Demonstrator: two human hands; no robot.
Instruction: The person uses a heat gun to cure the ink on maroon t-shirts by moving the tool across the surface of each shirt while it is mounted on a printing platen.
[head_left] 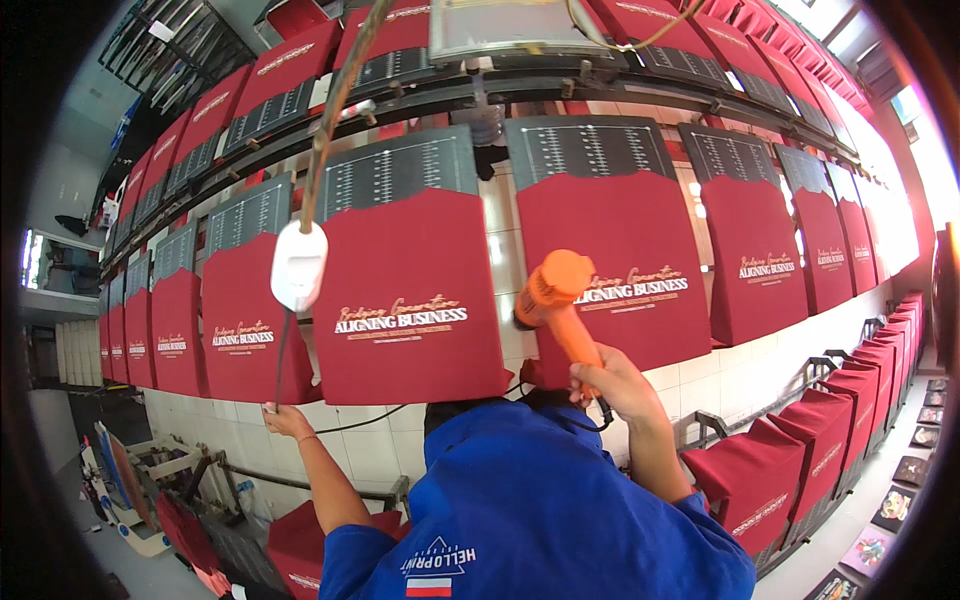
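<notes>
My right hand (618, 384) is wrapped round the handle of an orange hair dryer (572, 310). Its round head sits over the left edge of a dark red printed shirt (615, 235) stretched on a black board. At the left, the fingers of my left hand (288, 421) pinch a thin dark cord (283, 350). That cord runs up to a white socket block (299, 265), which hangs from a thick brown cable (345, 95). Another red shirt (400, 260) with white and gold lettering lies between my two hands. Wrinkled upper edges of the shirts leave the boards' white-marked ends bare.
A long row of boards with red shirts curves from left to right, with a second row (295, 60) behind a dark rail. More draped shirts (755, 475) stand at the lower right. A framed screen (520, 25) rests at the top. The dryer's black cord (375, 420) crosses near my waist.
</notes>
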